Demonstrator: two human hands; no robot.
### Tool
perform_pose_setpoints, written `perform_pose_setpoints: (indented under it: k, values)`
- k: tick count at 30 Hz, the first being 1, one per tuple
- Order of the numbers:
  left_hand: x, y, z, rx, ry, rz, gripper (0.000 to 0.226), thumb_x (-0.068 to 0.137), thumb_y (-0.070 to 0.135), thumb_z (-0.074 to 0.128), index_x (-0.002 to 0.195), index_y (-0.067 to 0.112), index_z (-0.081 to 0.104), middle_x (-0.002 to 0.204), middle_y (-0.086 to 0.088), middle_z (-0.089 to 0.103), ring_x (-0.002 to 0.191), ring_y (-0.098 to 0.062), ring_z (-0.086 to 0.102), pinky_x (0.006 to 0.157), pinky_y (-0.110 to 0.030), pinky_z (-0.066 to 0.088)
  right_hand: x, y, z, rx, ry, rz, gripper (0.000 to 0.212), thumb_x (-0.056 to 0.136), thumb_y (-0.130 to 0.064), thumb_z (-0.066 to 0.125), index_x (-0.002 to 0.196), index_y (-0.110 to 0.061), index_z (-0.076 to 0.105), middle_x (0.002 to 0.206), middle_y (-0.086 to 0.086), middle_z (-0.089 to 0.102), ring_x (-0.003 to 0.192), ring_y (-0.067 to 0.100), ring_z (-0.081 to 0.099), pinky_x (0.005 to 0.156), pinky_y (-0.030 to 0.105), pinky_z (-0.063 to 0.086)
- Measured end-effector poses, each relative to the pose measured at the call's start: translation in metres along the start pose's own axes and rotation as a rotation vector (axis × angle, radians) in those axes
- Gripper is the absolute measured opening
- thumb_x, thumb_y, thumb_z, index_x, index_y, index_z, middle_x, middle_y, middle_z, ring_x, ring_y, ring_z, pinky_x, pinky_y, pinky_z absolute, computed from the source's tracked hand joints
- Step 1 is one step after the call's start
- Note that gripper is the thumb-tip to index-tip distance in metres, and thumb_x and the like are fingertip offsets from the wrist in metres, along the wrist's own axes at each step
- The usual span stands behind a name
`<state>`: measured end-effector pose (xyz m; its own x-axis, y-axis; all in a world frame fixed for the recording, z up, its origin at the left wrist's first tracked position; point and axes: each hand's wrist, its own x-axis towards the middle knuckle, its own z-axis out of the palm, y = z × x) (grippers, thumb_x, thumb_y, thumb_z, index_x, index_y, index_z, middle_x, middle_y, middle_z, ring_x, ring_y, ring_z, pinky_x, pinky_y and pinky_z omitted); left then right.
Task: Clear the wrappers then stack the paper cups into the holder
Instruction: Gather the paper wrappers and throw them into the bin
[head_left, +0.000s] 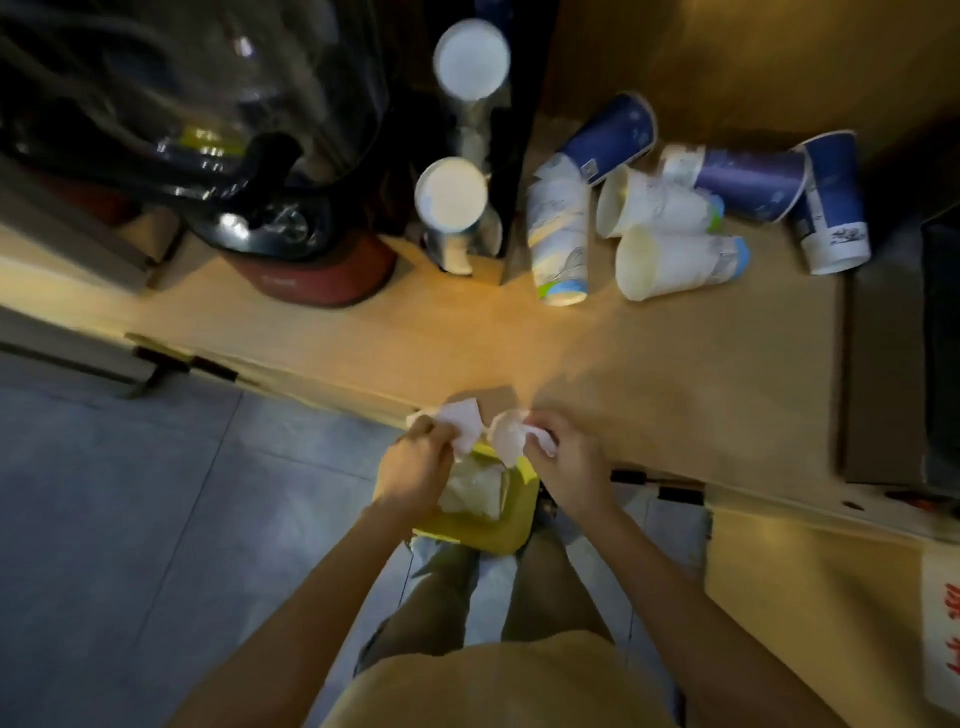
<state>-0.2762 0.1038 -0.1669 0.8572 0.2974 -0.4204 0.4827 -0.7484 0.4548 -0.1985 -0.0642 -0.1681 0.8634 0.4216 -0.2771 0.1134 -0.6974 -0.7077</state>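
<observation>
Both hands are at the near edge of the wooden counter (467, 332), each closed on crumpled white paper. The left hand (413, 467) grips a white wrapper (460, 423) that sticks out past its knuckles toward 12 o'clock; the right hand (569, 457) pinches a second wrapper (511, 436) toward 10 o'clock from its fingers. The two wrappers nearly meet between the hands. Directly below them sits a yellow bin (498, 525) with more pale paper inside, though blur makes its contents hard to read.

At about 1 o'clock from the hands, well apart from them, a loose heap of paper cups (670, 208) lies tipped over on the counter: blue ones toward the back, white ones nearer, several touching. At 12 o'clock stands the cup holder (462, 223), a pair of upright tubes, each showing a round white top. At 10 o'clock is a dark blender (291, 218) on a red base.
</observation>
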Motion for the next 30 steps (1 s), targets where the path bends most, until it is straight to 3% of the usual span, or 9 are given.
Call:
perform_pose_setpoints:
  k: [4,7,10,13,17,22,26,28,30]
  values:
    - [-0.025,-0.046,0.014,-0.203,0.04,-0.172,0.025,0.087,0.013,0.046,0.104,-0.001,0.059,0.118,-0.023,0.052,0.092,-0.046,0.058,0.076,-0.045,0.047,-0.014,-0.013,0.041,0.075,-0.085,-0.059,0.041,0.074,-0.036,0.047,0.099,-0.012,0.067,0.09,0.014,0.072,0.076,0.024,0.062,0.064,0.027,0.04]
    - [-0.038,-0.07,0.036,-0.345,0.067,-0.318,0.017,0.086,0.004,0.047,0.097,-0.004,0.057,0.101,-0.026,0.062,0.088,-0.043,0.06,0.071,-0.039,0.045,-0.016,0.004,0.069,0.002,-0.215,-0.083,0.035,0.075,-0.039,0.047,0.094,-0.018,0.068,0.092,0.008,0.072,0.084,0.025,0.065,0.072,0.034,0.051]
    - [-0.048,-0.087,0.07,-0.421,0.049,-0.414,0.015,0.092,0.011,0.042,0.103,0.005,0.05,0.084,-0.017,0.068,0.079,-0.038,0.064,0.073,-0.041,0.054,-0.015,0.035,0.092,-0.035,-0.312,-0.09,0.039,0.078,-0.042,0.044,0.099,-0.016,0.065,0.086,0.003,0.068,0.076,0.016,0.059,0.062,0.015,0.044]
    - [-0.045,-0.102,0.115,-0.458,0.063,-0.411,0.025,0.093,0.011,0.039,0.117,0.017,0.047,0.091,-0.015,0.069,0.08,-0.036,0.065,0.075,-0.044,0.056,-0.006,0.075,0.119,-0.041,-0.354,-0.025,0.033,0.081,-0.029,0.048,0.101,-0.01,0.065,0.088,0.01,0.07,0.073,0.016,0.057,0.055,0.009,0.035]
    - [-0.02,-0.126,0.185,-0.466,0.092,-0.44,0.03,0.092,0.007,0.041,0.116,0.014,0.059,0.111,-0.017,0.066,0.097,-0.034,0.062,0.078,-0.026,0.04,0.009,0.138,0.171,-0.052,-0.402,0.123,0.019,0.084,-0.006,0.056,0.097,-0.011,0.068,0.098,0.011,0.072,0.085,0.027,0.064,0.071,0.032,0.049]
    - [0.036,-0.161,0.281,-0.474,0.084,-0.488,0.032,0.088,0.001,0.042,0.108,0.01,0.065,0.121,-0.014,0.061,0.106,-0.028,0.058,0.078,-0.027,0.042,0.037,0.23,0.243,-0.062,-0.389,0.174,0.019,0.081,0.003,0.053,0.086,-0.009,0.068,0.093,0.014,0.072,0.086,0.027,0.064,0.072,0.034,0.05]
    - [0.089,-0.179,0.345,-0.494,-0.165,-0.499,0.033,0.091,0.004,0.041,0.122,0.003,0.053,0.136,-0.014,0.048,0.125,-0.029,0.044,0.102,-0.038,0.041,0.066,0.289,0.296,-0.123,-0.348,0.2,0.021,0.082,0.003,0.054,0.094,-0.007,0.067,0.101,0.016,0.068,0.092,0.028,0.061,0.074,0.027,0.043]
    - [0.109,-0.19,0.364,-0.461,-0.257,-0.54,0.036,0.092,0.01,0.042,0.127,0.002,0.047,0.141,-0.016,0.041,0.128,-0.031,0.04,0.106,-0.039,0.037,0.077,0.312,0.322,-0.173,-0.394,0.217,0.023,0.085,0.002,0.051,0.103,-0.004,0.064,0.11,0.017,0.064,0.101,0.029,0.058,0.08,0.024,0.039]
    - [0.124,-0.208,0.386,-0.341,-0.335,-0.527,0.042,0.091,0.013,0.044,0.131,0.002,0.04,0.141,-0.022,0.035,0.125,-0.035,0.043,0.104,-0.04,0.039,0.085,0.327,0.338,-0.2,-0.464,0.247,0.023,0.091,-0.002,0.045,0.11,-0.002,0.058,0.111,0.021,0.061,0.093,0.025,0.056,0.076,0.026,0.04]
